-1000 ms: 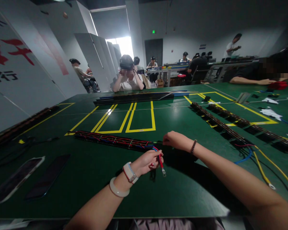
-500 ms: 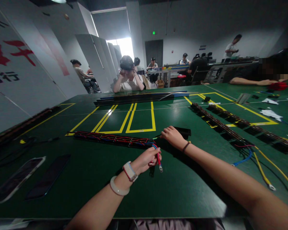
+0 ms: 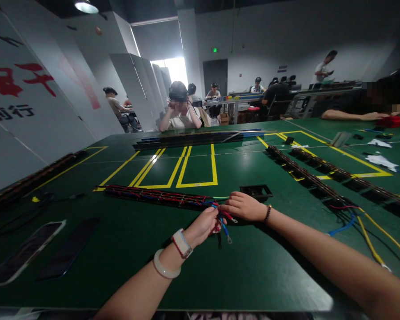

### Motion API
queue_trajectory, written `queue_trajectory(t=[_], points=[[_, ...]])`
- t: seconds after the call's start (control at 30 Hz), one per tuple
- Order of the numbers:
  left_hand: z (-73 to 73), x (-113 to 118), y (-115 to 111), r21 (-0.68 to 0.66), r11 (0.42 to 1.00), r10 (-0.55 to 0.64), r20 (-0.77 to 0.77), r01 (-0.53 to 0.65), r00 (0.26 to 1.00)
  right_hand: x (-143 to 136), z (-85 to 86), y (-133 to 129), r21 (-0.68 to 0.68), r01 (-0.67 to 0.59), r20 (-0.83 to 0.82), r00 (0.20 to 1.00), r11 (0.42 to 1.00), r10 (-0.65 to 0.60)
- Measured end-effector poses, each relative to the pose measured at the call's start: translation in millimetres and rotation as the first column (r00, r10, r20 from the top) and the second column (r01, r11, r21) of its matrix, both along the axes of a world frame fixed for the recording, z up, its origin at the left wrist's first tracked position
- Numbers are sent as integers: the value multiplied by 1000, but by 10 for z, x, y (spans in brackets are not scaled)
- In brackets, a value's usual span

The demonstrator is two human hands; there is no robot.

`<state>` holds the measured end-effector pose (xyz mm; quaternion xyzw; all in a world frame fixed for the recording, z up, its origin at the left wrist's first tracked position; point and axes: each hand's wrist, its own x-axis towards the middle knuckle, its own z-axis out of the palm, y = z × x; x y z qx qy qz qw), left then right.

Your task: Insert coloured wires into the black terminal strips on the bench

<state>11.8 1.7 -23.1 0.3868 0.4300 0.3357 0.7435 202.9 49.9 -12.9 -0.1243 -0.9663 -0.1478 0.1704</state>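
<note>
The wire-filled strip [image 3: 153, 195] is located on the green table [image 3: 193, 275], to the left of the fingers and slightly beyond them. Its long axis is laid nearly crosswise to the worker, with the right end set a little closer than the left. At that right end the loose wires are brought out, and there both hands are placed close together.

The left hand [image 3: 203, 227] is positioned nearer to the strip; the wire end is reached directly by its fingertips. The blue wire [image 3: 225, 229] is pinched between its thumb and fingers, with the metal tip pointed down toward the worker. The right hand [image 3: 243, 206] is held across from it, palm down, with curled fingertips directed left, at the red wire [image 3: 227, 215]. Whether the red wire is gripped or merely touched by those fingers cannot be told. The green wire [image 3: 222, 198] is extended from the strip toward the right hand, beyond which a black frame [image 3: 256, 191] is laid.
</note>
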Motion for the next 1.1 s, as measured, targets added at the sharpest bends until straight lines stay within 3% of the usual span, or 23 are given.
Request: queue_trajectory(t=[0.13, 0.33, 0.57, 0.67, 0.8, 0.97, 1.1], points=[[7, 35, -25, 54, 999, 4, -16, -3, 1000, -165, 5, 31, -136, 106, -127, 984, 985, -123], [7, 59, -5, 33, 999, 9, -49, -8, 999, -556, 146, 97, -323, 278, -198, 915, 905, -352], [28, 52, -10, 41, 999, 38, -73, -35, 997, -933, 283, 206, -257, 411, -62, 896, 875, -439], [37, 28, -2, 21, 1000, 2, -50, -1, 999, -867, 308, 202, -310, 348, -62, 921, 885, -384], [35, -6, 7, 2, 1000, -10, -13, 10, 1000, -555, 282, 125, -352, 222, -161, 943, 909, -293], [46, -34, 8, 5, 999, -42, -31, 43, 999, -162, 98, 51, -187, 379, -145, 902, 906, -407], [100, -76, 9, 117, 989, -72, -190, 95, 979, -67, -16, 51, -78, 415, -35, 908, 907, -418]])
